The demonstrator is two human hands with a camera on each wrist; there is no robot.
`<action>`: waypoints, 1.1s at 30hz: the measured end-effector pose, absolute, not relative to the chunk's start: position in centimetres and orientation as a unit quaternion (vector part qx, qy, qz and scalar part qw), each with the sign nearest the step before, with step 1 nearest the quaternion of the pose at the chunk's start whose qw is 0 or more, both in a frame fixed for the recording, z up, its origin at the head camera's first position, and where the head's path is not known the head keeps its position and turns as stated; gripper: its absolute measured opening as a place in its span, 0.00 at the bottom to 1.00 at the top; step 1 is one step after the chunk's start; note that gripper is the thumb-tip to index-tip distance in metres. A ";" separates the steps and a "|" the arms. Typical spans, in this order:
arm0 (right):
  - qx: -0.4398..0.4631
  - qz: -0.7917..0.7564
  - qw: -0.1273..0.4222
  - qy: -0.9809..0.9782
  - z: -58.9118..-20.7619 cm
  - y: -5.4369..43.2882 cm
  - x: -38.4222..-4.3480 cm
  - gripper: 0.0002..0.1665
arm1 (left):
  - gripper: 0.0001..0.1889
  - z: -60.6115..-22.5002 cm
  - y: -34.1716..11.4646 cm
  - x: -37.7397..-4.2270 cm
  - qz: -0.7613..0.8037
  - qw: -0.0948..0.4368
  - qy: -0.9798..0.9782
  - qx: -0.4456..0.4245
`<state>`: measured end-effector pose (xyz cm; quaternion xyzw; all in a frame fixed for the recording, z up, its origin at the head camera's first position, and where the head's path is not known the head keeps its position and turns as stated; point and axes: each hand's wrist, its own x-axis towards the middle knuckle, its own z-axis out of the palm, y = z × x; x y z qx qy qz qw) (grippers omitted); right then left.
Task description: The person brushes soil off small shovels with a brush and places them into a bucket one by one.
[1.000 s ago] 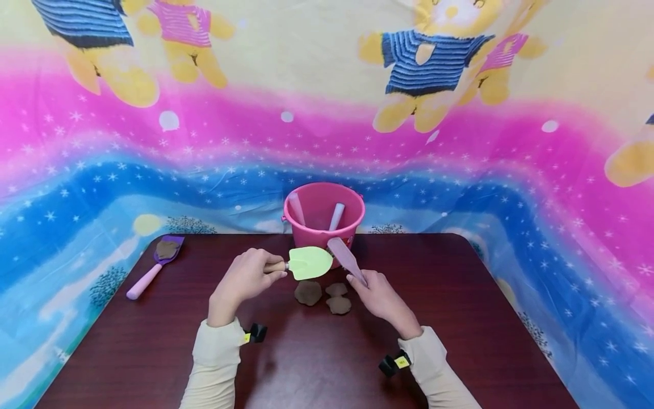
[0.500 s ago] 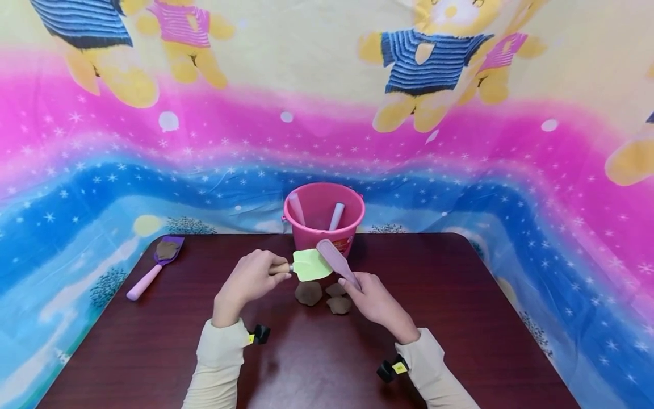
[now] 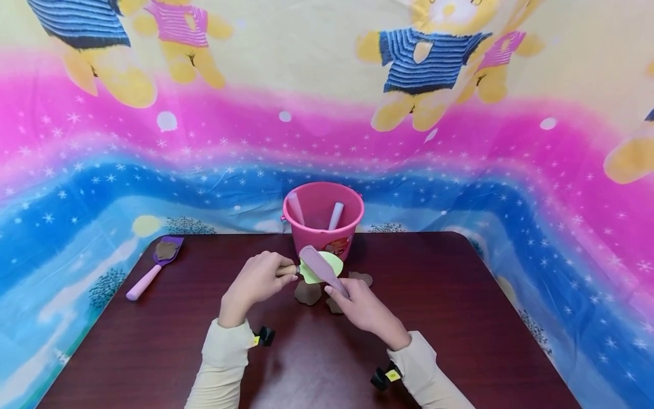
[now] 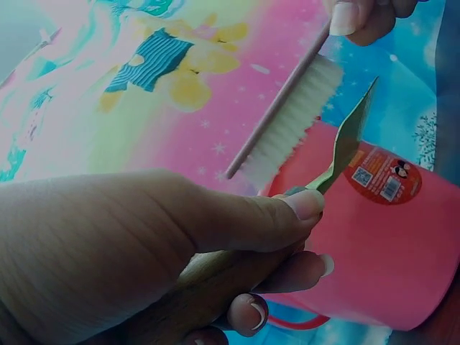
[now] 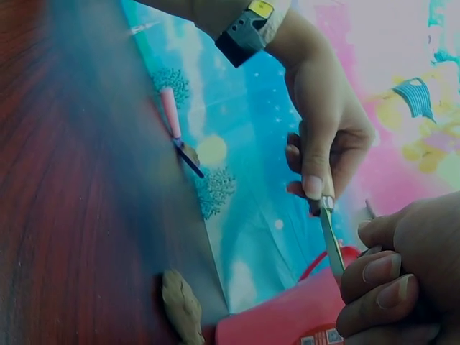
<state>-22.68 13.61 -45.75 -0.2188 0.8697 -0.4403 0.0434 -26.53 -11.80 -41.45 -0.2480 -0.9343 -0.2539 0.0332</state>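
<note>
My left hand [image 3: 258,278] grips the wooden handle of a light green hand trowel [image 3: 335,261], its blade held above the table and pointing right. A brush [image 3: 315,263] with a mauve handle and pale bristles [image 4: 298,118] is in my right hand [image 3: 365,307]. The brush crosses over the trowel blade in the head view; in the left wrist view its bristles face the blade side. Beneath them on the table lie brown clay-like lumps [image 3: 308,293], partly hidden by the tools and the right hand. Another brown lump [image 3: 361,279] shows behind the right hand.
A pink bucket [image 3: 325,227] stands just behind the tools, with two handles [image 3: 335,216] sticking up inside. At the far left a purple shovel [image 3: 162,258] with a pink handle lies on the dark table [image 3: 306,363], bearing a brown lump [image 3: 166,250]. A printed cloth hangs behind.
My right hand has carried the brush left, across the trowel blade. The left hand and trowel have shifted slightly right. A brown lump now shows behind the right hand.
</note>
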 end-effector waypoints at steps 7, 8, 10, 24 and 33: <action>-0.232 -0.442 0.073 0.863 -45.9 13.1 -22.4 0.20 | 0.05 -41.4 -11.5 -26.3 -0.261 0.035 -0.935 -0.238; -0.232 -0.441 0.077 0.863 -46.0 13.1 -22.4 0.19 | 0.06 -41.4 -11.5 -26.3 -0.262 0.034 -0.935 -0.238; -0.231 -0.439 0.079 0.865 -46.0 13.1 -22.4 0.18 | 0.08 -41.3 -11.4 -26.3 -0.260 0.035 -0.936 -0.236; -0.211 -0.424 0.068 0.878 -46.2 13.8 -22.9 0.22 | 0.04 -41.2 -11.9 -26.5 -0.249 0.058 -0.934 -0.251; -0.194 -0.417 0.046 0.887 -46.1 14.4 -23.2 0.21 | 0.10 -41.1 -12.4 -26.4 -0.251 0.068 -0.935 -0.240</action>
